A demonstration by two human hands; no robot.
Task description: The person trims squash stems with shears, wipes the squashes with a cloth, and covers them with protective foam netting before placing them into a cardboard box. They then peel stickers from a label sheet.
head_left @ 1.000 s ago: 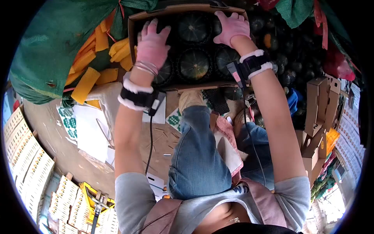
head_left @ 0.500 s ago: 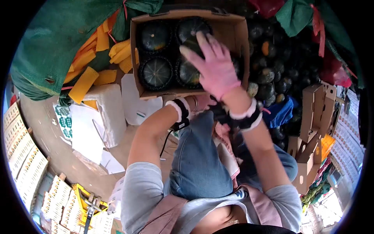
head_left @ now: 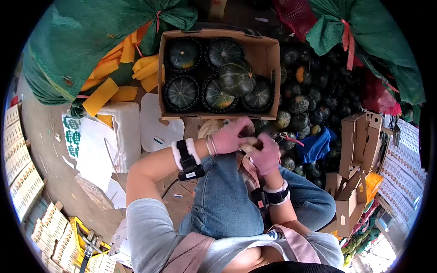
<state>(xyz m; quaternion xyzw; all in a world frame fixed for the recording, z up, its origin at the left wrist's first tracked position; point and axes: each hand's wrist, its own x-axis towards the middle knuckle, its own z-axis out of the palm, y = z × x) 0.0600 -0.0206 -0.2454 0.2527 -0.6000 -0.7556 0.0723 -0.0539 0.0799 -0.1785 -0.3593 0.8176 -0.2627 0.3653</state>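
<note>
My left hand (head_left: 231,136), in a pink glove, is just in front of the cardboard box (head_left: 175,113), with its fingers curled. Close beside it, my right hand (head_left: 264,154), also gloved in pink, has its fingers bent toward the left fingertips. What lies between the fingers, if anything, is hidden. Several dark green squashes sit in dark netted cups in the box; one squash (head_left: 182,91) is at the front left. Another striped squash (head_left: 236,77) rests on top of the others, tilted.
Loose squashes (head_left: 318,113) pile up to the right, with a blue cloth (head_left: 316,145) among them. Cardboard boxes (head_left: 353,195) stand farther right. At left are a white foam box (head_left: 127,132), yellow foam pieces (head_left: 101,96) and a green sack (head_left: 86,41).
My right hand has drawn back from above the squashes to beside my left hand. The striped squash on top shows uncovered. The view has shifted slightly.
</note>
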